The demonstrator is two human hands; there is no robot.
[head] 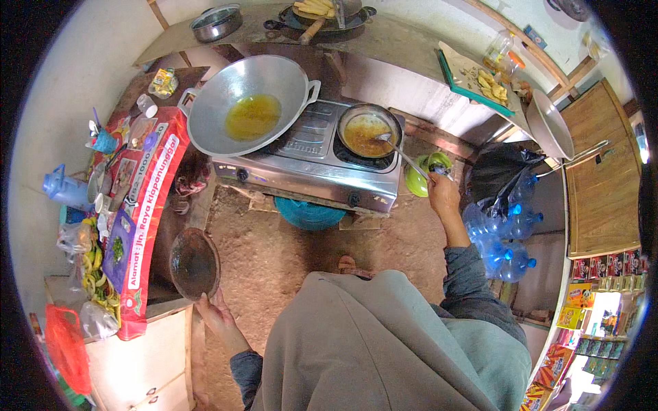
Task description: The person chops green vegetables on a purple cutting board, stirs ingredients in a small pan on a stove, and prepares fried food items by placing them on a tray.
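My right hand (443,194) holds the handle of a metal ladle (408,158), whose bowl rests in brownish food in a small frying pan (369,134) on the right burner of a gas stove (308,164). With my left hand (218,311) I grip the lower rim of a dark round stone mortar (195,264), tilted beside the table at the left. A large aluminium wok (249,82) with yellow oil (253,117) sits over the left burner. A bright green bowl (416,180) lies partly behind the ladle's handle.
At left, a red banner-covered table (154,226) bears a purple cutting board (119,251) with chopped greens, bananas (93,257) and a blue jug (64,187). A ledge behind the stove holds a lidded pot (216,24) and a green-edged tray (475,93). Blue water bottles (493,241) stand at right.
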